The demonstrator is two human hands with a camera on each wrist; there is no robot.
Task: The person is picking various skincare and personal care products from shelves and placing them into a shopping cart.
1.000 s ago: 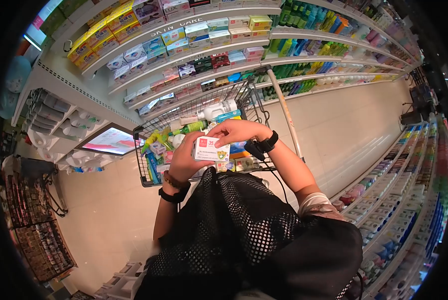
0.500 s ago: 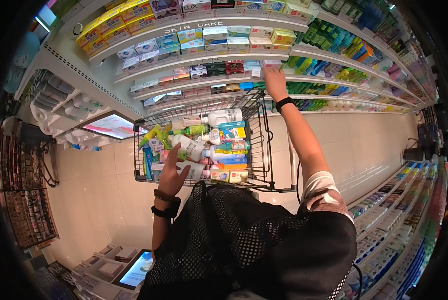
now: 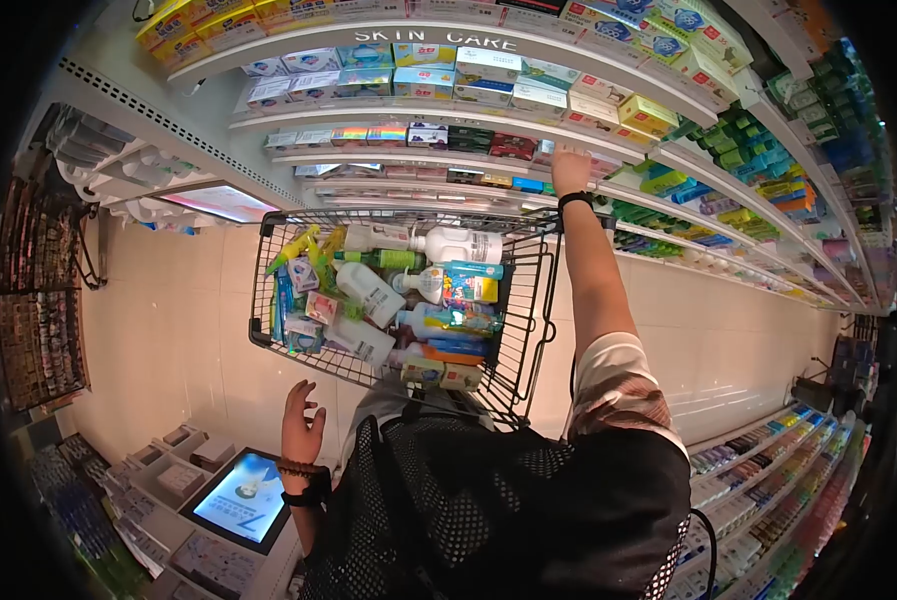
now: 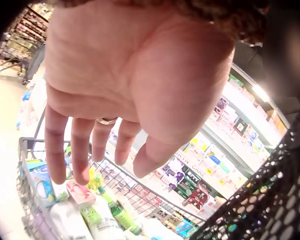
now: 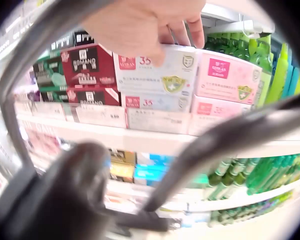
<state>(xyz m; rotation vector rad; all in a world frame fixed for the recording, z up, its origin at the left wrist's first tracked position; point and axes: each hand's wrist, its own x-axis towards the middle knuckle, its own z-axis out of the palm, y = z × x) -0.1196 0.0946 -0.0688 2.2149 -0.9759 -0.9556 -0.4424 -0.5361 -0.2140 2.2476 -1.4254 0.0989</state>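
At the shelf, my right hand (image 3: 571, 172) reaches to a white box with a red square and "35" on it. In the right wrist view that white box (image 5: 152, 75) stands on another like it; the hand (image 5: 145, 22) has its thumb over the front face and its fingers at the top edge, gripping it. A pink box (image 5: 225, 77) stands directly right of it, a dark red box (image 5: 87, 65) to its left. My left hand (image 3: 301, 430) hangs beside the cart, holding nothing; the left wrist view shows this hand (image 4: 125, 85) with loosely bent fingers.
A wire cart (image 3: 258, 325) full of bottles and boxes stands before the shelves. Green bottles (image 5: 262, 57) fill the shelf right of the boxes. A lit screen (image 3: 238, 500) is at the lower left, and another shelf rack (image 3: 768, 480) at the lower right.
Both hands held a white box over the cart; then my right hand moved out to the shelf. My left hand has let go and moved down and left. The view has shifted.
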